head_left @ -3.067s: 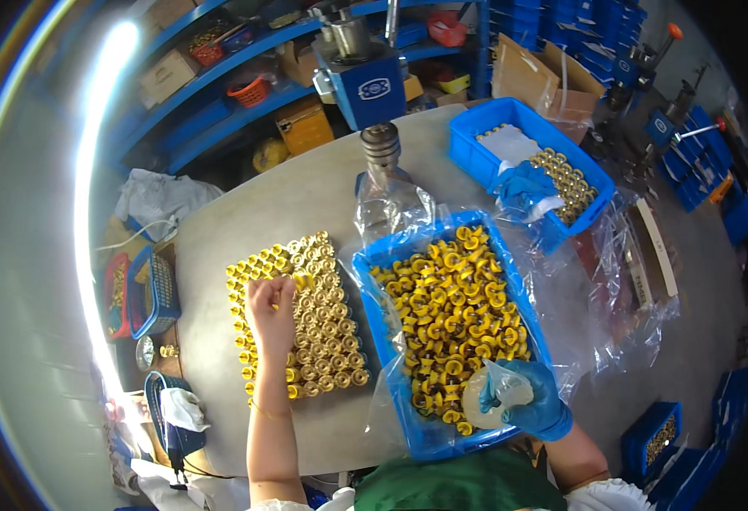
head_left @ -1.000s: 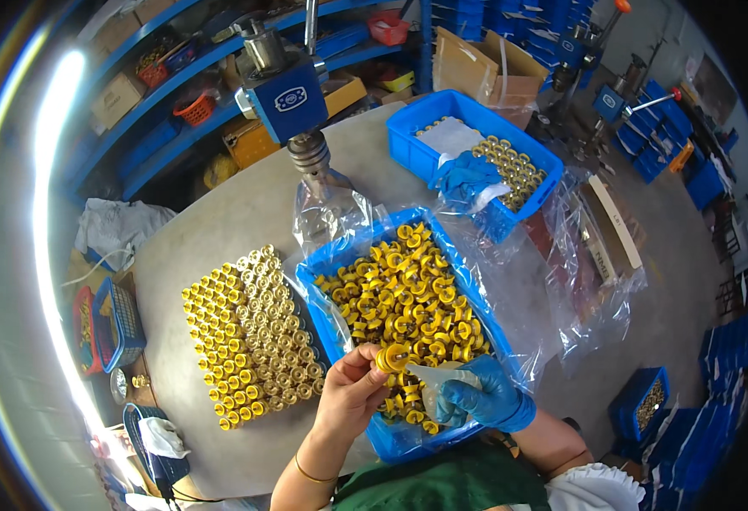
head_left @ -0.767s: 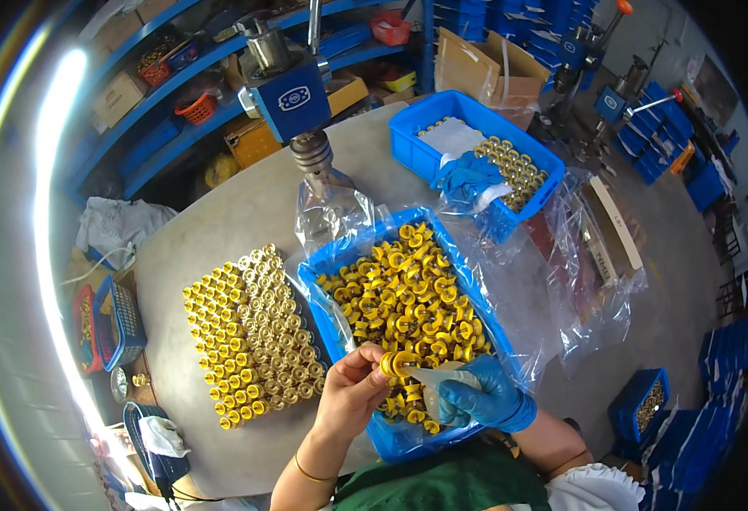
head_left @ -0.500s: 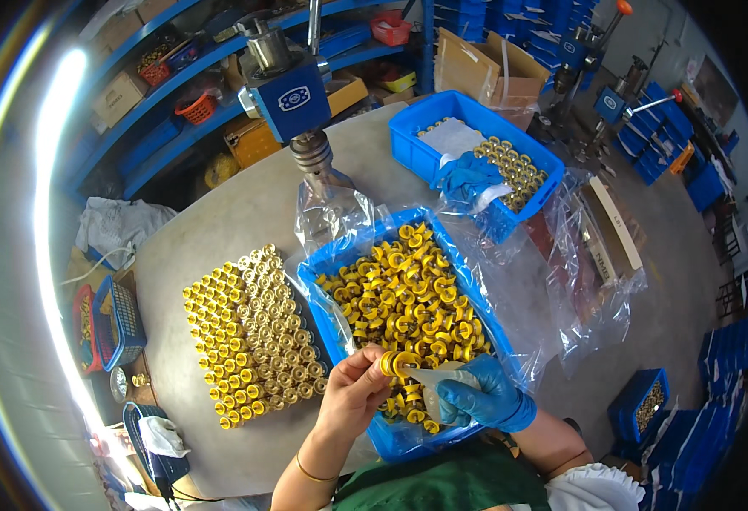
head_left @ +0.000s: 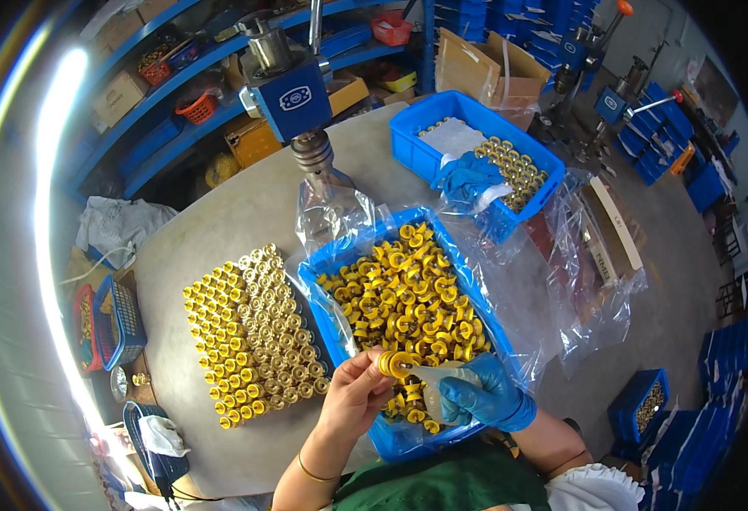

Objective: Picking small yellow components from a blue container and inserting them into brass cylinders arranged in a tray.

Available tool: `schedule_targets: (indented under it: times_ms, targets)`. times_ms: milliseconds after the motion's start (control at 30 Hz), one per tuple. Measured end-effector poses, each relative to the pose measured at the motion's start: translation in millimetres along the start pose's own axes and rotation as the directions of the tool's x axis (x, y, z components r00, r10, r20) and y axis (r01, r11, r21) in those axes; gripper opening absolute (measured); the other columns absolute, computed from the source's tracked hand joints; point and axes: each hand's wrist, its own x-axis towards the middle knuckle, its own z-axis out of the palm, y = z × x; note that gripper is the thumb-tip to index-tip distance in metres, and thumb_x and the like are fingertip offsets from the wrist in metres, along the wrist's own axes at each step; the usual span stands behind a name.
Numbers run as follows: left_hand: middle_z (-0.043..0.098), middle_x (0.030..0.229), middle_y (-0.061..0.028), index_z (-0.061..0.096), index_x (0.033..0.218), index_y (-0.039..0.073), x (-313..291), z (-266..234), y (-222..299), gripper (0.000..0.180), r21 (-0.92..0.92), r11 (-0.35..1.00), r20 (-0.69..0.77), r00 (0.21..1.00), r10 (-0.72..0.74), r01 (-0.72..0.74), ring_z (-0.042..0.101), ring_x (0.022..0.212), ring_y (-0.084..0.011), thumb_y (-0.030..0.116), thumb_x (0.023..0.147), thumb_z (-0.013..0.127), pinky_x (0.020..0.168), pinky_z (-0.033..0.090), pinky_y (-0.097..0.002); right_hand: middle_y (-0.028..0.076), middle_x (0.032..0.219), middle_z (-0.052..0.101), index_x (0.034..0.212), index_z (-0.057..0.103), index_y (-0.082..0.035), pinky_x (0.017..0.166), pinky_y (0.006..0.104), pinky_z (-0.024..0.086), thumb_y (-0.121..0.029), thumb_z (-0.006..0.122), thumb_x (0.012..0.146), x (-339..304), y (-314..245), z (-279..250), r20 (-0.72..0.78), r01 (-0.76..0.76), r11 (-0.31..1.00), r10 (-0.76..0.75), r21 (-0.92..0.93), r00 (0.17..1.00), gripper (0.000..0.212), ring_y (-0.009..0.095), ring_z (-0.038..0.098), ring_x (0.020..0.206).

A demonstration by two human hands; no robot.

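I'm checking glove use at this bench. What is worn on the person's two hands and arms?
The left hand is bare, with a thin gold-coloured bangle at the wrist and no sleeve. The right hand wears a blue glove; its forearm is bare up to a white frilled sleeve edge.

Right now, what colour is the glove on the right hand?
Blue, on the right hand, best seen in the head view; the left hand is bare.

bare tabletop (head_left: 221, 221) left; drill press (head_left: 293, 98) ahead
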Motion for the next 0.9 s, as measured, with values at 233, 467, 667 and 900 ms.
schedule_targets:
  times_ms: [233, 467, 667, 900]
  targets:
    - [0.044, 0.068, 0.0031, 0.055, 0.087, 0.005, 0.6, -1.9, 2.5, 0.01, 0.043, 0.998, 0.037, 0.998, 0.049, -0.051, 0.036, 0.054, -0.003, 0.012, 0.081, 0.053, 0.041, 0.026, -0.0137, 0.004, 0.059, 0.057, 0.078, 0.057, 0.002, 0.046, 0.0199, 0.042, -0.023, 0.046, 0.085, 0.6, 1.7, -1.9, 0.075, 0.034, 0.999, -0.035, 0.015, 0.997, 0.029, 0.008, 0.053, 0.05]
    - [0.043, 0.077, 0.0017, 0.063, 0.074, 0.002, -0.2, 13.6, 11.4, 0.01, 0.611, 0.694, 0.136, 0.914, 0.383, -0.382, 0.038, 0.067, -0.0057, 0.004, 0.066, 0.068, 0.052, 0.031, -0.0169, 0.006, 0.08, 0.059, 0.096, 0.054, 0.003, 0.066, 0.0236, 0.045, -0.016, 0.055, 0.08, 8.0, -1.9, 8.5, -0.107, 0.213, 0.977, -0.21, 0.014, 0.972, 0.025, 0.01, 0.055, 0.071]
    - [0.039, 0.075, 0.0033, 0.061, 0.077, 0.003, 0.3, 30.5, 3.2, 0.018, 0.647, 0.602, 0.182, 0.862, 0.473, -0.468, 0.032, 0.061, -0.0047, 0.009, 0.065, 0.071, 0.049, 0.026, -0.0169, 0.004, 0.093, 0.058, 0.108, 0.051, 0.002, 0.073, 0.0214, 0.042, -0.008, 0.064, 0.072, 14.4, -12.5, 12.6, -0.054, 0.189, 0.958, -0.204, -0.214, 0.977, 0.04, 0.006, 0.051, 0.079]
    - [0.038, 0.078, 0.0027, 0.056, 0.078, 0.003, -3.3, 25.5, -10.1, 0.025, 0.774, 0.475, 0.167, 0.86, 0.483, -0.418, 0.03, 0.056, -0.0031, 0.003, 0.06, 0.073, 0.048, 0.024, -0.0171, 0.004, 0.103, 0.056, 0.109, 0.051, -0.001, 0.071, 0.0199, 0.043, -0.006, 0.06, 0.075, 9.2, -12.4, 6.0, -0.213, 0.066, 0.986, -0.032, 0.156, 0.976, 0.036, 0.006, 0.051, 0.084]
